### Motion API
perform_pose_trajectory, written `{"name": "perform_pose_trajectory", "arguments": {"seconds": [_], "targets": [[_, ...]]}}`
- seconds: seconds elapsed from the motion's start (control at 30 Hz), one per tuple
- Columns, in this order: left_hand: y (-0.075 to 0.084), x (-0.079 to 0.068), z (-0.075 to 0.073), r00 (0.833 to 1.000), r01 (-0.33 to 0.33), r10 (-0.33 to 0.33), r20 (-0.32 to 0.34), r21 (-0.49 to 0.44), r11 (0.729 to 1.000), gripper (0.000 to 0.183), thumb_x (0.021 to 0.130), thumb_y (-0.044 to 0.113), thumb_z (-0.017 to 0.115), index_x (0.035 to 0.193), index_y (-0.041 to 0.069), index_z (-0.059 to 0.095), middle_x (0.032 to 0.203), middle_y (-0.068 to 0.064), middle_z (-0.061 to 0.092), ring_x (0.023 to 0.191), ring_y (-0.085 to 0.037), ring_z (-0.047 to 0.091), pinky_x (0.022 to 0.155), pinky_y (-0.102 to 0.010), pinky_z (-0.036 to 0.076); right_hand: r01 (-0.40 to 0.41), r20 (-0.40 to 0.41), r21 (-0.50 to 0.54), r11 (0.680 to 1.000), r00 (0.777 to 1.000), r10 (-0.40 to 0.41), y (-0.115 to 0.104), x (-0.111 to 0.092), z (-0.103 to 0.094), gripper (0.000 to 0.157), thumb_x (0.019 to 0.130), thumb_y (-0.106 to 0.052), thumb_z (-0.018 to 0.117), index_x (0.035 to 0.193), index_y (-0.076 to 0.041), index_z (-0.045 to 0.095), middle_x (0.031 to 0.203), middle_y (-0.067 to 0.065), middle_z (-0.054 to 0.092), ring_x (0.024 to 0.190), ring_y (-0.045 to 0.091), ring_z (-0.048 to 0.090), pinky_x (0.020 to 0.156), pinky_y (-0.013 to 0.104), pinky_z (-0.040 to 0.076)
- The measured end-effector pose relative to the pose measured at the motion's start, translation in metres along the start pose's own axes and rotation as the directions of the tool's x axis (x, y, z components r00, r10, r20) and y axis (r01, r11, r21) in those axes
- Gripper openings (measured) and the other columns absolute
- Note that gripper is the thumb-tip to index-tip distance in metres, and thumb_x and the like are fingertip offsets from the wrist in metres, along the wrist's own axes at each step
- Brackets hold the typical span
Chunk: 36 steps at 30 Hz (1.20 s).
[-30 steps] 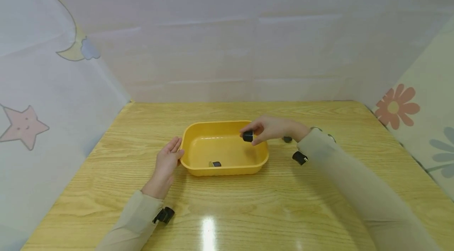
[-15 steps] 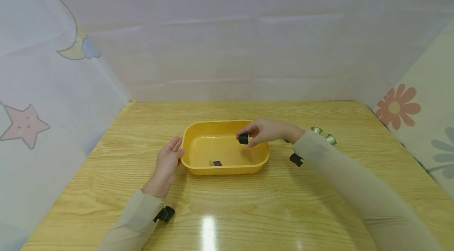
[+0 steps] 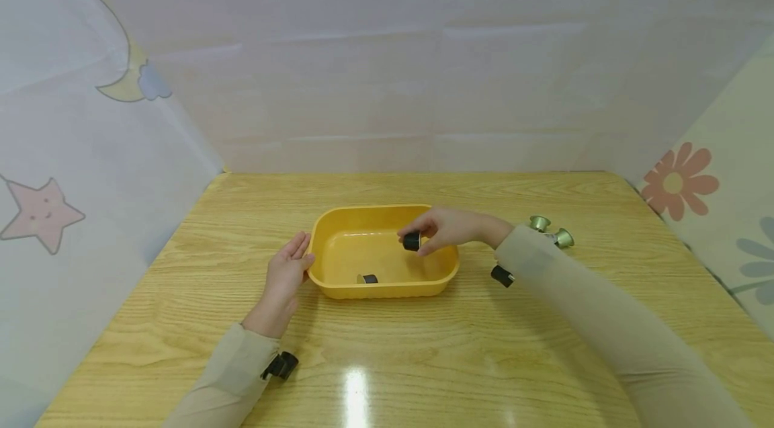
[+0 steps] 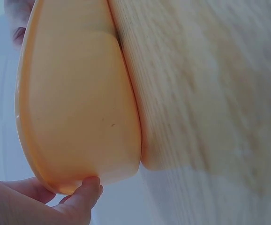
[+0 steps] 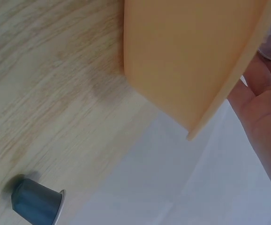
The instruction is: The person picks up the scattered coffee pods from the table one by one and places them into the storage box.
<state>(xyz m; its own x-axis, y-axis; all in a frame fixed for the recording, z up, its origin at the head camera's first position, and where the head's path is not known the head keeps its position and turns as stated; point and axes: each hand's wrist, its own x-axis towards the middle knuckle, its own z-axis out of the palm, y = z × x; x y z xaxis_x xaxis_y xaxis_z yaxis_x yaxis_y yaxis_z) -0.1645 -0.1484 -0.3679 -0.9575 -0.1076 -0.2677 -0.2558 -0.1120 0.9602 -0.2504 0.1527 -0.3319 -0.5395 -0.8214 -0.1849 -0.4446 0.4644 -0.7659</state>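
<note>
Wall at far left: pale cloth with a pink star (image 3: 44, 213), then a yellow moon (image 3: 123, 88) with a blue cloud (image 3: 152, 82) beside it, all well apart from the work
Left sleeve (image 3: 224, 374): beige, reaching in from the near edge across the wooden table (image 3: 435, 354), a black wrist camera (image 3: 281, 365) jutting from its cuff
Left hand (image 3: 281, 280): pinches the left end of the tray, thumb over the rim and fingers along the outside wall, as the left wrist view also shows
Yellow tray (image 3: 381, 291): upright on the table, ahead of both forearms; its near wall cuts off the lower part of what lies just behind it
Pod in the tray (image 3: 369, 279): dark, on its side on the floor, close to the near wall
Black pod (image 3: 412, 240): held above the right half of the tray, apart from the other pod
Right hand (image 3: 444, 226): grips that black pod between thumb and fingers, covering part of the tray's far right rim
Dark green pod (image 5: 36, 201): seen in the right wrist view, lying on the table, apart from the tray
Right sleeve (image 3: 595, 310): slants across the right of the table, hiding whatever lies under it, another black camera (image 3: 502, 275) at its wrist
Gold-green pods (image 3: 564, 238): two near each other just beyond the sleeve, which partly blocks the view beside them
Wall at far right: a red flower (image 3: 673, 183), then a grey-blue one (image 3: 760, 257) cut by the frame
</note>
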Motion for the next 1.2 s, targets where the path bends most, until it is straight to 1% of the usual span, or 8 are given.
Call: {"name": "perform_pose_trajectory", "arguments": {"seconds": [0.1, 0.23, 0.43, 0.67, 0.8, 0.9, 1.03, 1.2], "targets": [[0.001, 0.000, 0.000, 1.000, 0.002, -0.002, -0.001, -0.001, 1.000, 0.056, 0.102, -0.004, 0.041, 0.154, 0.002, 0.020, 0.158, -0.011, 0.024, 0.142, -0.023, 0.027, 0.109, -0.041, 0.032, 0.003, 0.010, 0.028, 1.000, 1.000, -0.004, 0.002, 0.001, 0.001, 0.052, 0.091, -0.002, 0.066, 0.138, 0.009, 0.047, 0.139, 0.020, 0.052, 0.130, 0.032, 0.047, 0.103, 0.039, 0.041], [0.001, -0.001, 0.001, 1.000, -0.001, 0.001, 0.005, 0.008, 1.000, 0.057, 0.102, -0.003, 0.041, 0.154, 0.002, 0.019, 0.158, -0.011, 0.023, 0.143, -0.024, 0.026, 0.108, -0.041, 0.032, 0.009, 0.012, 0.061, 0.998, 1.000, -0.010, 0.003, -0.001, 0.002, 0.054, 0.093, -0.005, 0.065, 0.141, 0.009, 0.044, 0.142, 0.021, 0.048, 0.132, 0.033, 0.044, 0.104, 0.040, 0.040], [0.001, -0.002, 0.001, 1.000, 0.000, 0.000, 0.012, 0.008, 1.000, 0.057, 0.102, -0.003, 0.041, 0.155, 0.003, 0.019, 0.159, -0.011, 0.023, 0.143, -0.024, 0.026, 0.108, -0.041, 0.032, 0.032, -0.038, 0.094, 0.995, 0.999, -0.029, 0.005, -0.012, 0.000, 0.050, 0.095, -0.003, 0.062, 0.140, 0.010, 0.044, 0.141, 0.025, 0.047, 0.131, 0.035, 0.046, 0.102, 0.040, 0.042], [0.001, -0.002, 0.001, 1.000, 0.006, -0.006, -0.006, 0.001, 1.000, 0.056, 0.102, -0.003, 0.041, 0.154, 0.003, 0.021, 0.158, -0.010, 0.024, 0.143, -0.022, 0.026, 0.109, -0.040, 0.032, 0.038, -0.105, 0.117, 0.992, 0.994, -0.025, 0.005, -0.037, -0.008, 0.050, 0.095, -0.003, 0.061, 0.139, 0.011, 0.044, 0.140, 0.025, 0.048, 0.130, 0.039, 0.044, 0.102, 0.044, 0.041], [0.001, -0.003, 0.001, 1.000, 0.008, -0.008, -0.005, 0.012, 1.000, 0.056, 0.102, -0.002, 0.041, 0.154, 0.004, 0.021, 0.158, -0.009, 0.024, 0.143, -0.021, 0.026, 0.109, -0.040, 0.032, 0.018, -0.150, 0.113, 0.993, 0.989, -0.001, 0.007, -0.055, -0.012, 0.049, 0.095, -0.006, 0.062, 0.139, 0.010, 0.046, 0.139, 0.025, 0.049, 0.130, 0.039, 0.045, 0.103, 0.047, 0.039], [0.002, -0.003, 0.000, 1.000, 0.011, -0.011, -0.003, 0.012, 1.000, 0.056, 0.102, -0.002, 0.041, 0.154, 0.004, 0.021, 0.158, -0.009, 0.024, 0.143, -0.021, 0.026, 0.110, -0.039, 0.032, -0.011, -0.178, 0.106, 0.994, 0.984, 0.030, 0.008, -0.070, -0.015, 0.051, 0.096, -0.011, 0.063, 0.140, 0.008, 0.046, 0.140, 0.022, 0.050, 0.130, 0.038, 0.046, 0.103, 0.045, 0.040], [0.001, -0.003, -0.002, 1.000, 0.014, -0.014, -0.004, 0.019, 1.000, 0.057, 0.102, -0.002, 0.041, 0.155, 0.004, 0.020, 0.158, -0.008, 0.024, 0.143, -0.022, 0.025, 0.110, -0.040, 0.032, -0.034, -0.200, 0.112, 0.993, 0.978, 0.056, 0.012, -0.085, -0.016, 0.054, 0.096, -0.015, 0.063, 0.141, 0.007, 0.044, 0.140, 0.022, 0.050, 0.129, 0.039, 0.046, 0.099, 0.039, 0.045], [0.002, -0.003, -0.002, 1.000, 0.012, -0.012, -0.001, 0.025, 1.000, 0.056, 0.102, -0.002, 0.041, 0.155, 0.004, 0.020, 0.158, -0.008, 0.024, 0.143, -0.021, 0.026, 0.109, -0.040, 0.032, -0.036, -0.226, 0.129, 0.991, 0.972, 0.065, 0.017, -0.099, -0.017, 0.054, 0.095, -0.011, 0.063, 0.140, 0.010, 0.043, 0.140, 0.024, 0.049, 0.129, 0.041, 0.045, 0.099, 0.036, 0.045]]}}
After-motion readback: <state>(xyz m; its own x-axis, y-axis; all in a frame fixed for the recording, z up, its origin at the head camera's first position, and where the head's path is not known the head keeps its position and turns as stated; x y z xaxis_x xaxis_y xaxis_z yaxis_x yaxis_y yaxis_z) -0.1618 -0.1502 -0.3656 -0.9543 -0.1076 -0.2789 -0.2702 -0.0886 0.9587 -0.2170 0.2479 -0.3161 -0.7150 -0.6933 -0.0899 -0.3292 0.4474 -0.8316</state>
